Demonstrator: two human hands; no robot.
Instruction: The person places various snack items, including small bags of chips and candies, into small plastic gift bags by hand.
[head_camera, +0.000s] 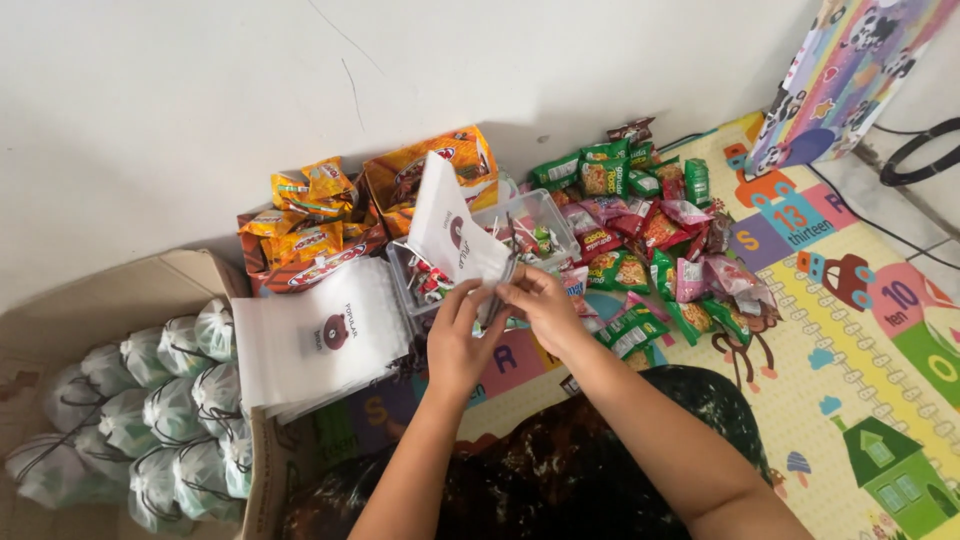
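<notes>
Our left hand (460, 335) and right hand (535, 300) meet at center, both pinching the lower edge of a white drawstring pouch (450, 230) whose long axis rises toward 11 o'clock. Just behind it, at 12, sits a clear plastic tub (545, 215) of sweets. Flat pouches (320, 335) lie at 9, filled bags in a cardboard box (150, 400) beyond; snack packets (660, 250) crowd 2 o'clock on the play mat (870, 330).

Filled pouches (150, 420) in box (120, 285) left; snack packets (650, 250) right of tub (545, 215).

Play mat (900, 330); snack packets (660, 250), clear tub (545, 215), cardboard box (120, 290).
</notes>
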